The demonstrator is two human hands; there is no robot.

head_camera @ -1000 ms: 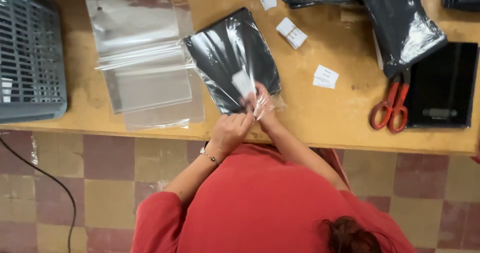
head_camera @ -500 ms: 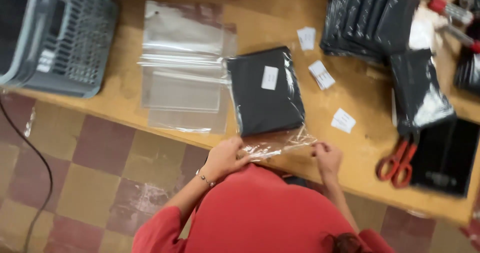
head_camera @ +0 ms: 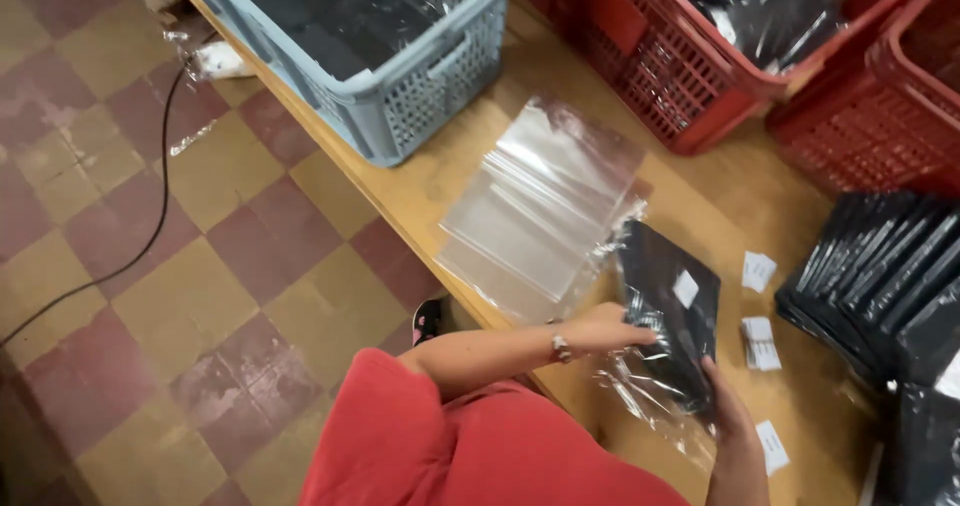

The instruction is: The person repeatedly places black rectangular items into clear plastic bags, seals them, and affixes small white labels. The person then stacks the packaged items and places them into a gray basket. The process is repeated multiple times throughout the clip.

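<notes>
I watch both hands lift a black packet (head_camera: 668, 324) in its clear plastic bag off the wooden table (head_camera: 520, 116). The left hand (head_camera: 610, 328) grips the packet's edge at nine o'clock, fingers curled; the right hand (head_camera: 722, 398) pinches the lower corner at five o'clock. The packet's long axis runs from eleven to five, and both hands touch it. A stack of empty clear bags (head_camera: 545, 211) lies just beside it at ten o'clock.
</notes>
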